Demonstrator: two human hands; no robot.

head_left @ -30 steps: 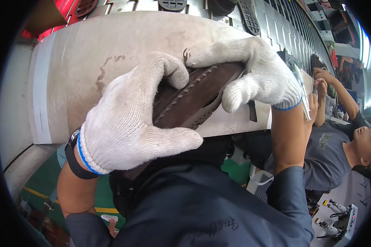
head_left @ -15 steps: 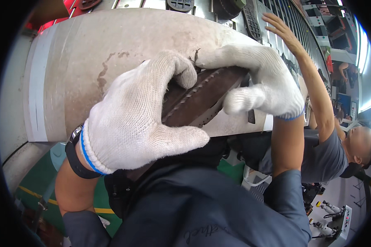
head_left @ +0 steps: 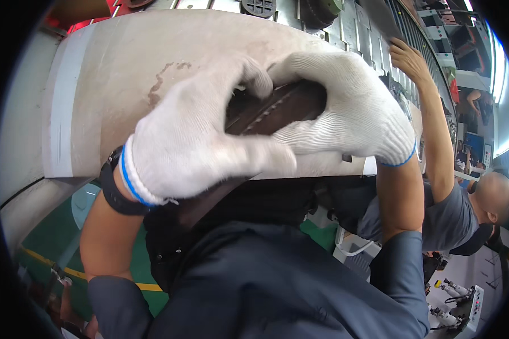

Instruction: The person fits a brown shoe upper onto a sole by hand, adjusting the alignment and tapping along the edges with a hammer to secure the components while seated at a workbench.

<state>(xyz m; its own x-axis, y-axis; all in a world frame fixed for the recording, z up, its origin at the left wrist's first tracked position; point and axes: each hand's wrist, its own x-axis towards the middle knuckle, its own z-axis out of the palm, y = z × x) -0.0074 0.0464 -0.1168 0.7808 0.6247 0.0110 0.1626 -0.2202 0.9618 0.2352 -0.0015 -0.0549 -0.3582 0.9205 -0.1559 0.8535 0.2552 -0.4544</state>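
A brown leather shoe upper [head_left: 300, 105] with a pale stitched seam lies slantwise over the near edge of the worktable, between my gloved hands. My left hand [head_left: 181, 130], in a white knit glove, curls around its left side; the thumb is slightly smeared by motion. From the right, my right hand [head_left: 356, 107], gloved alike, grips the upper with fingers on the far side and thumb on the near side. The two hands meet at the fingertips. Much of the upper is hidden beneath the gloves, and a brown end hangs below my left hand.
The off-white, stained worktable [head_left: 124, 62] curves across the view. Behind it runs a metal slatted conveyor with a dark rubber sole [head_left: 258, 7] and a dark green-black object [head_left: 321, 11]. At right, a co-worker's arm [head_left: 435, 124] reaches over the conveyor, holding a blurred dark flat piece [head_left: 379, 18].
My right hand has moved left and closed further over the upper, its thumb now near my left thumb. The co-worker's hand, empty before, now holds a dark flat piece; the long sole has left the conveyor.
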